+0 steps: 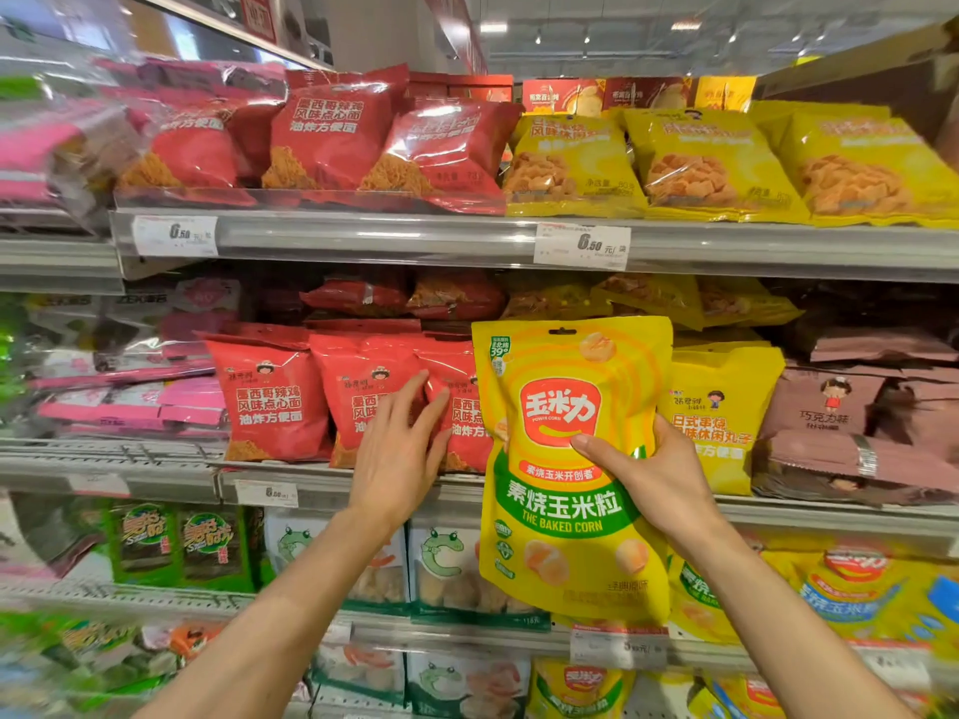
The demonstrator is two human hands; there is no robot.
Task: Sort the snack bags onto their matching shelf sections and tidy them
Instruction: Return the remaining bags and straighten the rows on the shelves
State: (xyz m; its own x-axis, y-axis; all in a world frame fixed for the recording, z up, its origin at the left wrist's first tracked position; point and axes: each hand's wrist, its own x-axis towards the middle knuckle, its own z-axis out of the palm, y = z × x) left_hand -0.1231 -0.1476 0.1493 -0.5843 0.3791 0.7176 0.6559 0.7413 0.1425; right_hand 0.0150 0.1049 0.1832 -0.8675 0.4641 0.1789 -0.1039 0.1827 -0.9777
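My right hand [654, 474] grips a yellow baked corn bag [565, 542] with a green band, held upright in front of the middle shelf. Behind it stand red noodle-snack bags [270, 402] on the left and yellow snack bags [726, 407] on the right. My left hand [399, 448] reaches with fingers apart and touches the front of the red bags, holding nothing. More yellow corn bags [695, 594] of the same kind stand on the shelf below, partly hidden by the held bag.
The top shelf carries red bags [332, 137] and yellow bags [711, 158] above price tags [581, 246]. Brown packs [851, 422] lie at the right of the middle shelf, pink packs [135, 402] at the left. Green seaweed packs [176, 542] and frog-print bags [446, 563] fill the lower shelf.
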